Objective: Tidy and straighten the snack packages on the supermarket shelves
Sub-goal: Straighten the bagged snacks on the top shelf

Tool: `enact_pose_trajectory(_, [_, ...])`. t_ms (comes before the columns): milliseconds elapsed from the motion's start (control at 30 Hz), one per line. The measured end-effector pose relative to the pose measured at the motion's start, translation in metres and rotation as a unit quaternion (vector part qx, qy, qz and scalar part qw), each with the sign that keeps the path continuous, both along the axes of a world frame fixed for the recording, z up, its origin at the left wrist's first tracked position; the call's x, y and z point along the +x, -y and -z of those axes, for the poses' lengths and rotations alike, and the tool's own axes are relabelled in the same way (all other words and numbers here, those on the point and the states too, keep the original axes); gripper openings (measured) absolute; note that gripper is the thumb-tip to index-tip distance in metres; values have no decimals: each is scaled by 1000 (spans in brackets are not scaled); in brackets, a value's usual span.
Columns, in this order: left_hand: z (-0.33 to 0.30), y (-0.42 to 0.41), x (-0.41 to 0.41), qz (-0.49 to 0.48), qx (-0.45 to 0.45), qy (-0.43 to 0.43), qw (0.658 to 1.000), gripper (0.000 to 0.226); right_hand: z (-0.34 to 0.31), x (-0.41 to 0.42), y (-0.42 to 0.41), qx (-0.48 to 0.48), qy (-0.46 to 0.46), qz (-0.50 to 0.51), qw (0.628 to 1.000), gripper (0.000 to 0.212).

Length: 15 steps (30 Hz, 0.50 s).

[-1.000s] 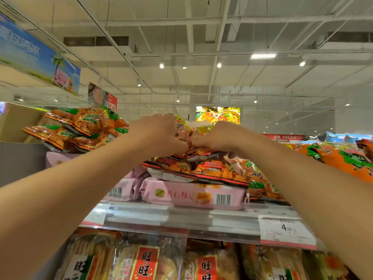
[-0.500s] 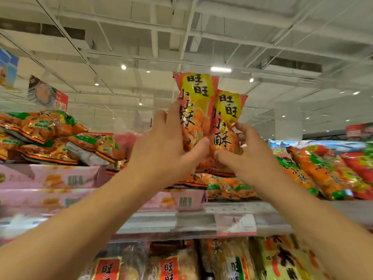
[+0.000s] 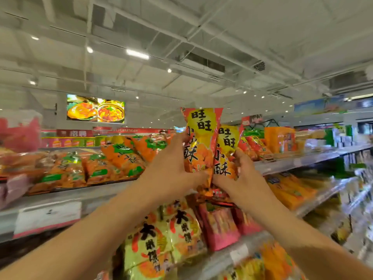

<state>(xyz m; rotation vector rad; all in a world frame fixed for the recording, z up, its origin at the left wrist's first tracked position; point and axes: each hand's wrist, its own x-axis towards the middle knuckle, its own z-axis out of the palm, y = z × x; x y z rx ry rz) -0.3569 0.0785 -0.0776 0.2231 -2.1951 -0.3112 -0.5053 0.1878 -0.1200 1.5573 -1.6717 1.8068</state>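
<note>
Holding two red-and-yellow snack packets upright in front of top shelf [image 3: 113,190]: left hand [image 3: 171,170] gripping taller packet [image 3: 199,138], fingers curled round its left edge, thumb pressing lower front. Right hand [image 3: 240,178] clutching shorter packet [image 3: 227,150], fingers wrapping its right side. Packets touching, side by side, overlapping slightly. Orange-and-green bags [image 3: 121,160] lying flat on top shelf behind left hand.

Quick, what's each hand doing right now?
Left hand: grips the taller orange-and-yellow crinkly snack bag, held upright.
Right hand: grips the shorter orange-and-yellow snack bag beside it.
</note>
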Motion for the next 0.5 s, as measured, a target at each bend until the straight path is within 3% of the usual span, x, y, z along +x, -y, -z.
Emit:
enact_pose_trajectory(200, [26, -64, -156, 41, 12, -13, 999, 78, 29, -151, -64, 56, -8, 65, 996, 31])
enact_pose_trajectory(400, [29, -77, -269, 9, 62, -68, 996, 89, 26, -272, -96, 83, -34, 82, 993, 50])
enact_pose_trajectory(500, [20, -62, -304, -29, 66, -79, 994, 98, 21, -316, -97, 68, -17, 64, 996, 45])
